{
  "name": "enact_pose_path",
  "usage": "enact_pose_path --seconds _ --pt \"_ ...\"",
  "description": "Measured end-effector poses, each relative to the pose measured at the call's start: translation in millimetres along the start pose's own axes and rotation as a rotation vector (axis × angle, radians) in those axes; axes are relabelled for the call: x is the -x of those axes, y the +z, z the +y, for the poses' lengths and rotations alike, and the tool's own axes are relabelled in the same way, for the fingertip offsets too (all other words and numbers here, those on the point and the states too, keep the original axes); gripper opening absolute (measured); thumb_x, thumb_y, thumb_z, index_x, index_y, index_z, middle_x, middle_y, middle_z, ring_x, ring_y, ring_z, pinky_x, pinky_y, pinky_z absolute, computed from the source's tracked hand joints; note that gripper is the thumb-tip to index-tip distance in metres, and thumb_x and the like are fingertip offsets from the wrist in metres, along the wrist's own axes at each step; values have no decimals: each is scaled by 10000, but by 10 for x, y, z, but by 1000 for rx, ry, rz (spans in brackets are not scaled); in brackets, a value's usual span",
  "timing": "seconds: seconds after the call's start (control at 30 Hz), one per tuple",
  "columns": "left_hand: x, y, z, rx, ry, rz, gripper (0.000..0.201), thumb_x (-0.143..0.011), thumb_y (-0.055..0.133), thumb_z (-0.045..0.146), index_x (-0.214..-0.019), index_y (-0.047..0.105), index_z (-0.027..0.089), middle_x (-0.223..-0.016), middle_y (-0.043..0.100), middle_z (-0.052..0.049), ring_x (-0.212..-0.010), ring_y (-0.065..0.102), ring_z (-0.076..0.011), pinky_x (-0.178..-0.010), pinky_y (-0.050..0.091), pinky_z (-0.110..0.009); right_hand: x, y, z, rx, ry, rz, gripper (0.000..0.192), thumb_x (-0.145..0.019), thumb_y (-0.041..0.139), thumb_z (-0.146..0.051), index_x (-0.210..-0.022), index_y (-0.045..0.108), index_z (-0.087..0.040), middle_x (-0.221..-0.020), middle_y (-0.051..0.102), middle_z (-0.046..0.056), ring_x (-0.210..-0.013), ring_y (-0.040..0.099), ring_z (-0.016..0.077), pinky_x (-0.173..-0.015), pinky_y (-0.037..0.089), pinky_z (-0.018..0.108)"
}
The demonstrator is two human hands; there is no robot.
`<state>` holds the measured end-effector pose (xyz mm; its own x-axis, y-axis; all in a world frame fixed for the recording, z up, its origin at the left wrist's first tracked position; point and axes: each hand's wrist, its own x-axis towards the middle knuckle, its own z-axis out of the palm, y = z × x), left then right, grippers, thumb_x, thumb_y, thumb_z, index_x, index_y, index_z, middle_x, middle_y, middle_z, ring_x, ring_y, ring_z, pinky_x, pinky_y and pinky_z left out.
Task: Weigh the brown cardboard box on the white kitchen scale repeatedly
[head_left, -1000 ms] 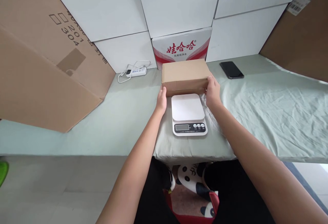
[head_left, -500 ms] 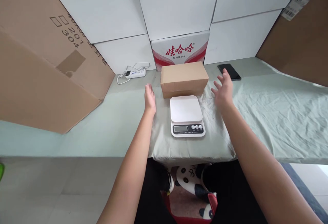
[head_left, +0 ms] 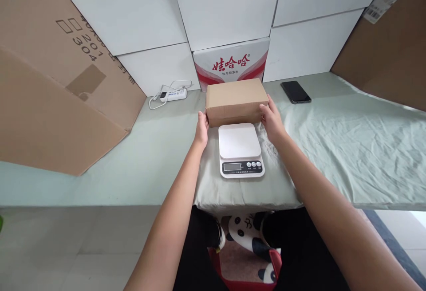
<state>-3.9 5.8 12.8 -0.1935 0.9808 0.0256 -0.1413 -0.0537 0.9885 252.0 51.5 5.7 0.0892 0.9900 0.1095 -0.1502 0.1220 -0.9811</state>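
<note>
A brown cardboard box (head_left: 237,98) lies lengthwise on the table, just behind a white kitchen scale (head_left: 240,142). At the box's left end my left hand (head_left: 202,127) presses its fingers against the side, thumb up. My right hand (head_left: 272,117) grips the opposite end, with the thumb on the front face and fingers round the side. Between my forearms sits the scale, its white platform bare and its display blank. The box rests on the cloth, close to the scale's back edge.
A white device with a cable (head_left: 173,95) lies back left, a black phone (head_left: 295,92) back right. White panels and a printed carton (head_left: 232,62) stand behind. Large cardboard sheets (head_left: 66,82) flank the table, which a pale green cloth (head_left: 143,171) covers.
Both hands have moved inward from beside the box onto its two ends. My right hand has come left, away from the phone. The box and scale have stayed in place.
</note>
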Motion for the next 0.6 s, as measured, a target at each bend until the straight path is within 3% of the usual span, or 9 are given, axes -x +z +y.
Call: enact_pose_path --seconds 0.27,0.43,0.6 --pt "14 32 -10 0 20 -18 855 -1115 161 754 -1659 558 226 -1757 561 -85 -1670 488 -252 -1367 396 -373 51 81 -16 30 -119 -60 559 -879 704 -461 -1423 643 -347 -1536 711 8 -1534 569 318 -1370 419 580" --pt "41 67 25 24 81 -43 761 -1155 189 643 -1632 577 195 -1740 582 -100 -1687 461 -268 -1384 372 -393 154 155 -72 11 -107 -21 681 -856 715 -467 -1499 546 -320 -1603 655 50 -1550 559 325 -1384 403 577" --pt "101 78 181 34 207 -25 785 -1104 282 765 -1584 626 248 -1726 598 -79 -1718 403 -284 -1397 344 -402 258 258 -318 55 -229 -18 765 -857 693 -475 -1579 459 -375 -1686 565 50 -1630 469 333 -1398 378 598"
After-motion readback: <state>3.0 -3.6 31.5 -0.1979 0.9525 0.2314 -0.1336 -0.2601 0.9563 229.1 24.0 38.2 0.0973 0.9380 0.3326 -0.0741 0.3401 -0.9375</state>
